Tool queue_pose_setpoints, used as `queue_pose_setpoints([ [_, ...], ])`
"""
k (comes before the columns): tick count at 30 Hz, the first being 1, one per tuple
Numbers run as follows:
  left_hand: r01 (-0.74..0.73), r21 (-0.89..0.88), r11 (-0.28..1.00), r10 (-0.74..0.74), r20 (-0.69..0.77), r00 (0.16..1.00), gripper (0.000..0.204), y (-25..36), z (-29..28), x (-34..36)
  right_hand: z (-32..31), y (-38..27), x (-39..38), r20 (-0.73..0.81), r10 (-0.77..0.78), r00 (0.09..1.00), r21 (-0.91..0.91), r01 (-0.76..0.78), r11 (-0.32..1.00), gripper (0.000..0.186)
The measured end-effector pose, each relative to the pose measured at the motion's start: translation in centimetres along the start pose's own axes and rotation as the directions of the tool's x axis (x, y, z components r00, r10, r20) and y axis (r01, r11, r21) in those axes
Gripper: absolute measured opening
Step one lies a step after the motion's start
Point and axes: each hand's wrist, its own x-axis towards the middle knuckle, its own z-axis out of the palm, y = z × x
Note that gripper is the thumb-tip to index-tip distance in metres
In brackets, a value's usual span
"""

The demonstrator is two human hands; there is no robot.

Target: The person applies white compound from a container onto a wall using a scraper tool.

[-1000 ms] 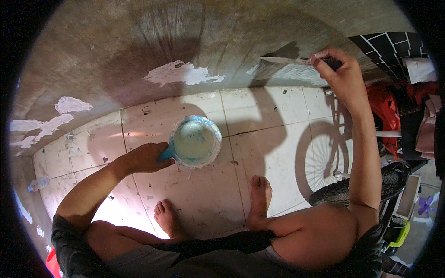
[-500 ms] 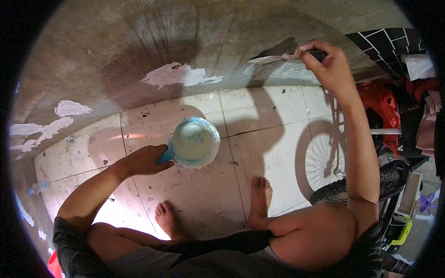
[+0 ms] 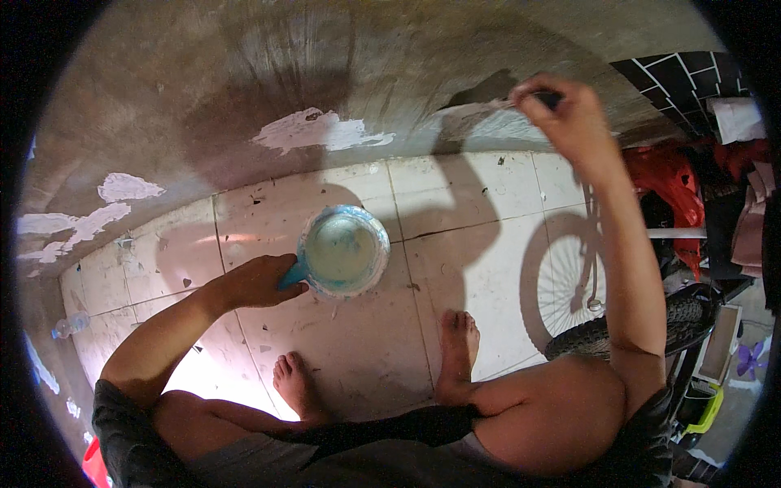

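Scraper (image 3: 486, 106) is gripped in right hand (image 3: 564, 114), blade held at wall (image 3: 455, 49) just left of fingers; contact unclear. Thin pale patch (image 3: 508, 126) is smeared there. Thicker white patch (image 3: 325, 130) already spread beyond left hand (image 3: 264, 281); grey gap uncovered between. Pot (image 3: 381, 254), paste (image 3: 338, 244) remaining, is grasped by handle in left hand.

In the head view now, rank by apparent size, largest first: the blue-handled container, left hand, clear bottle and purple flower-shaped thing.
1. Blue-handled container
2. Left hand
3. Clear bottle and purple flower-shaped thing: both small and much alike in size, so not ranked against each other.
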Motion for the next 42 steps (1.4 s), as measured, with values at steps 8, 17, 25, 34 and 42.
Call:
queue_pose_setpoints([
  [8, 0.025, -0.009, 1.0, -0.024, 0.011, 1.0, 0.045, -0.3, -0.1, 0.6, 2.9, 0.2, -2.1, 0.12, 0.105, 0.987, -0.109, -0.092, 0.99, 0.019],
  [17, 0.057, 0.024, 0.998, -0.057, 0.025, 0.998, 0.045, 0.2, -0.2, 0.5, -1.3, 3.3, -1.0, -0.071, 0.008, 0.997, 0.017, -0.007, 1.0, 0.017],
  [25, 0.071, -0.014, 0.997, -0.07, 0.058, 0.996, 0.047, 0.8, -0.6, 0.5, -0.4, 1.5, -1.4, 0.149, 0.053, 0.987, -0.148, -0.03, 0.989, 0.02],
  [34, 0.019, 0.011, 1.0, -0.019, 0.03, 0.999, 0.043, -0.2, -0.2, 0.3, -4.6, -1.0, -0.6, -0.068, -0.026, 0.997, 0.061, 0.03, 0.998, 0.018],
  [42, 0.002, -0.026, 1.0, -0.002, 0.016, 1.0, 0.044, -0.2, -0.2, 0.8, 2.3, 1.0, -1.3, 0.066, 0.01, 0.998, 0.003, -0.01, 1.0, 0.019],
])
